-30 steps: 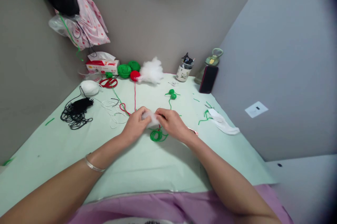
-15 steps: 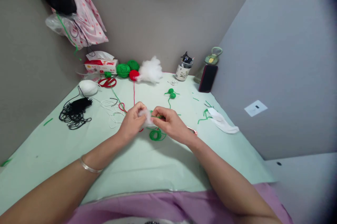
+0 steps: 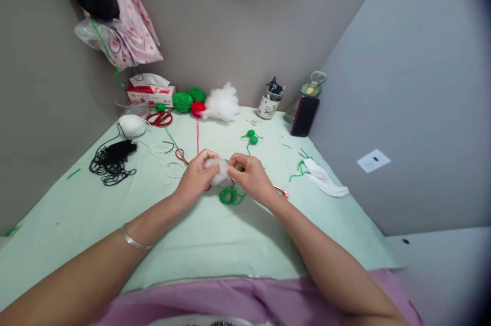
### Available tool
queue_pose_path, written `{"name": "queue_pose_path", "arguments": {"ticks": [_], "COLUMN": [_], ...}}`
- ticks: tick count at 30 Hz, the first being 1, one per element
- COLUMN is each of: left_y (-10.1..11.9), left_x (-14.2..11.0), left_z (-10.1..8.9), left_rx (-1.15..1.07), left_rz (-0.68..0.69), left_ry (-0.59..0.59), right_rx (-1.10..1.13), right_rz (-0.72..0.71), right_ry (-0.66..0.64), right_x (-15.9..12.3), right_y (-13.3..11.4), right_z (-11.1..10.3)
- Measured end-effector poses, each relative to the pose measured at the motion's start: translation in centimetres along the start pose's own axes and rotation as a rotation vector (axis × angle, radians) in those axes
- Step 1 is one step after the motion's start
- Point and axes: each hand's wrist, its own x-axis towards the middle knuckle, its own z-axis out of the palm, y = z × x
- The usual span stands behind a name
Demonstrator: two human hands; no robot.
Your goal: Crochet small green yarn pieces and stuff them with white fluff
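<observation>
My left hand (image 3: 196,178) and my right hand (image 3: 251,177) meet over the middle of the pale green table (image 3: 199,234). Between their pinched fingers is a small tuft of white stuffing (image 3: 217,169). A bit of green yarn shows at the right hand's fingertips. A loose coil of green yarn (image 3: 229,196) lies on the table just below the hands. A red yarn strand (image 3: 197,134) runs from the hands back to a red yarn ball (image 3: 197,109).
At the back stand a tissue box (image 3: 150,95), green yarn balls (image 3: 187,99), a white stuffing pile (image 3: 221,103), red scissors (image 3: 159,119), a jar (image 3: 268,103) and a dark phone (image 3: 304,115). Black yarn (image 3: 112,161) and a white ball (image 3: 131,125) lie left; white cloth (image 3: 324,179) lies right.
Both hands have lifted a little off the table with the stuffing and keep working it between the fingers. The view has shifted slightly.
</observation>
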Motion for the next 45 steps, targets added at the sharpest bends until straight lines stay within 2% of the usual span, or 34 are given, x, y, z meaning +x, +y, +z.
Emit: {"name": "queue_pose_path", "arguments": {"ticks": [6, 11, 14, 19, 23, 27, 32, 37, 41, 45], "left_y": [0.8, 0.4, 0.1, -0.2, -0.4, -0.1, 0.7, 0.8, 0.1, -0.7], "left_x": [-0.5, -0.1, 0.2, 0.5, 0.3, 0.0, -0.2, 0.1, 0.5, 0.7], "left_z": [0.1, -0.2, -0.3, 0.0, 0.3, 0.6, 0.3, -0.4, -0.5, -0.3], "left_rx": [-0.046, -0.008, 0.005, 0.0, -0.072, -0.169, -0.258, -0.212, -0.121, -0.024], "left_rz": [-0.002, -0.017, -0.035, -0.065, -0.139, -0.189, -0.186, -0.201, -0.174, -0.075], "left_ry": [-0.091, -0.099, -0.074, 0.01, -0.017, -0.072, -0.148, -0.203, -0.151, 0.009], "right_rx": [-0.05, -0.074, -0.067, -0.083, -0.137, -0.114, -0.002, 0.069, 0.126, 0.124], "right_rz": [0.026, 0.045, 0.04, -0.037, -0.096, -0.092, -0.013, 0.009, 0.001, -0.005], "right_ry": [0.082, 0.066, 0.027, -0.109, -0.146, -0.081, 0.022, -0.007, -0.137, -0.191], "right_x": [0.0, -0.2, -0.5, -1.3, -1.5, -1.1, -0.3, 0.1, -0.2, -0.8], "right_y": [0.3, 0.0, -0.7, -1.9, -1.4, -0.5, -0.1, -0.2, -0.6, -1.0], "right_z": [-0.1, -0.2, -0.3, -0.4, -0.3, -0.1, -0.1, -0.8, -1.3, -0.8]}}
